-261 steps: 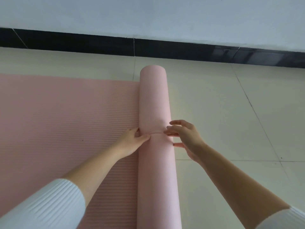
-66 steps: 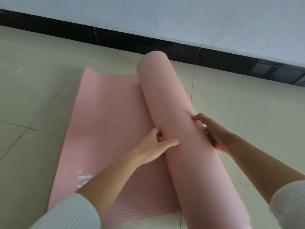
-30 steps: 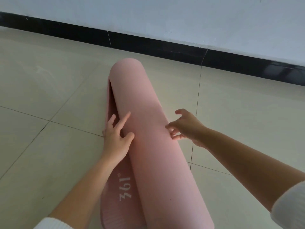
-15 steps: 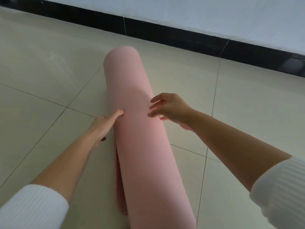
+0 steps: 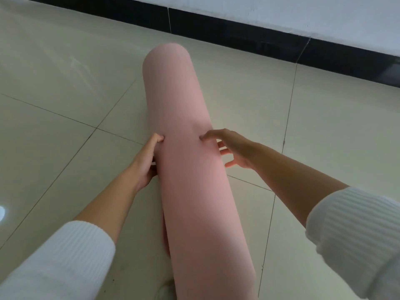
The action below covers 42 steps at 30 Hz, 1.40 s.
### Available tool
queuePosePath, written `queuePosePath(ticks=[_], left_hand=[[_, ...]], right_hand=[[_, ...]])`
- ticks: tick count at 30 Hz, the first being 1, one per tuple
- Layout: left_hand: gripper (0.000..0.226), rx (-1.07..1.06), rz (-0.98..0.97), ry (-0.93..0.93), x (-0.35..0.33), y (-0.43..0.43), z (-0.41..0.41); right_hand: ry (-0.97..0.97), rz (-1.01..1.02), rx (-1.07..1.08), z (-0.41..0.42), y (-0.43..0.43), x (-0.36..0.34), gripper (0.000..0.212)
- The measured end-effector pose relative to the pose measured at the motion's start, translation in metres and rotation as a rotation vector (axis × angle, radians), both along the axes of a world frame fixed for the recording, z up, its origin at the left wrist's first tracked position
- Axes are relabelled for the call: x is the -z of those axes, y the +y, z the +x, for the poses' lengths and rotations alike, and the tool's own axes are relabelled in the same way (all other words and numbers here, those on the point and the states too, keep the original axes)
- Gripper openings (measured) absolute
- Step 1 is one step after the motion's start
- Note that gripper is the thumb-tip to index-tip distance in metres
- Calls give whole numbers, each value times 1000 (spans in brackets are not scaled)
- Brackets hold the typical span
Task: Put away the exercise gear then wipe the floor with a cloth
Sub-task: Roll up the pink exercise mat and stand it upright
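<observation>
The pink yoga mat (image 5: 186,161) lies fully rolled on the tiled floor, running from near my knees toward the wall. Its loose outer edge shows low on the left side. My left hand (image 5: 146,163) grips the roll's left side at mid-length, thumb dug into the foam and fingers tucked in against it. My right hand (image 5: 232,148) rests on the roll's right side with fingers spread. Its forefinger presses the foam and the other fingers hang off beside the roll.
Beige floor tiles (image 5: 65,83) with dark grout lines spread on both sides of the roll. A black skirting strip (image 5: 238,37) runs along the white wall behind. No cloth is in view.
The flat part of the mat has been rolled up leftward and none is left on the floor. Over the last half second my right hand came down onto the roll's right side.
</observation>
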<state>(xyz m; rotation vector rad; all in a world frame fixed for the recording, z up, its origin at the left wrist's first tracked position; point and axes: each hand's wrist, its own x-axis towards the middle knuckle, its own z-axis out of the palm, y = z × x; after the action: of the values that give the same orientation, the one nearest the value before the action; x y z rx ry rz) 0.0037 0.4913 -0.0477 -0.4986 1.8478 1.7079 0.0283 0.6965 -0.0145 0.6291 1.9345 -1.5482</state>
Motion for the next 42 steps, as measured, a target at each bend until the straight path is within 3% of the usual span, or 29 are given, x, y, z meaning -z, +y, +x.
queuePosePath(ticks=[3,6,10,14,17,19,22,24,27,30,31,35,39,40,42], left_hand=[[65,44,0,60,-12,19,-5],[97,100,-21,138,-32,44,-16],[87,214,21,291,-77,90,-31],[103,359,19,417,-126,143,-40],[101,408,56,481,-162,184,-33],[131,421,56,481,-183,206,-28],[156,456,2,433,-217,227,-15],[142,483,43,372,-242,234,-2],[99,471,84,247,-286,248,18],[73,390,25,208,-324,263,33],[69,344,22,231,-337,268,38],[79,234,99,262,-395,281,55],[57,182,149,6,-445,286,63],[49,161,167,-71,-455,287,63],[55,155,157,-174,-469,292,64]], right_hand=[[33,-21,52,8,22,-12,42],[131,-31,128,13,50,-30,74],[301,-77,214,19,93,-71,89],[417,-53,263,17,155,-114,110],[513,-84,220,29,190,-150,78],[559,-123,229,37,207,-176,57],[564,-206,249,48,227,-216,64],[562,-241,263,56,236,-241,61],[438,-238,455,69,254,-273,59],[335,-252,616,83,273,-311,31],[330,-228,651,86,279,-326,23],[293,-154,694,101,299,-393,36],[328,-283,644,112,309,-462,26],[354,-287,596,111,310,-475,34],[394,-254,528,107,304,-494,41]])
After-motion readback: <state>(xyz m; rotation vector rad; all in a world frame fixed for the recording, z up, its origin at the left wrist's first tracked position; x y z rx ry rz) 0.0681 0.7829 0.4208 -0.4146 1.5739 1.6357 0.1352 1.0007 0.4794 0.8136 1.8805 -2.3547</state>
